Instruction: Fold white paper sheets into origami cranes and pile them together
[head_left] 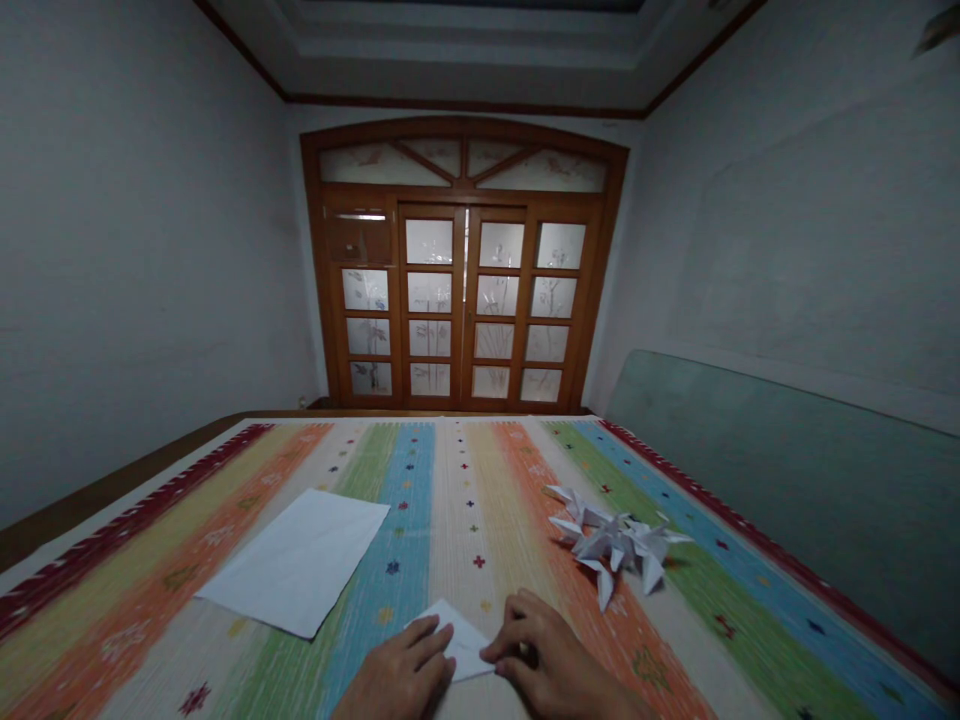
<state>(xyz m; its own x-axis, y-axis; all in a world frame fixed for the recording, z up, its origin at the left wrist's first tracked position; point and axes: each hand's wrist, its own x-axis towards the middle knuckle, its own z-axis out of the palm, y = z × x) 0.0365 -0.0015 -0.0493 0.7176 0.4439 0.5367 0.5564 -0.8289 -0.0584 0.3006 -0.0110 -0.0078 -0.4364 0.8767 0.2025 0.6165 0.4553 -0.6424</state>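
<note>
My left hand (397, 672) and my right hand (544, 665) meet at the near edge of a striped woven cloth (457, 470). Between them lies a folded piece of white paper (459, 640), its point facing away from me. The left fingers press on its left side, and the right fingers pinch its right end. A flat white paper sheet (296, 560) lies up and to the left of my hands, apart from them. To the right, beyond my right hand, sits a spiky white origami figure (619, 545).
The cloth covers a wide raised surface with a wooden edge (97, 505) along its left side. A pale green panel (780, 490) stands along the right. Wooden glazed doors (461, 270) fill the far wall. A dark blurred shape (937, 30) shows at the top right corner.
</note>
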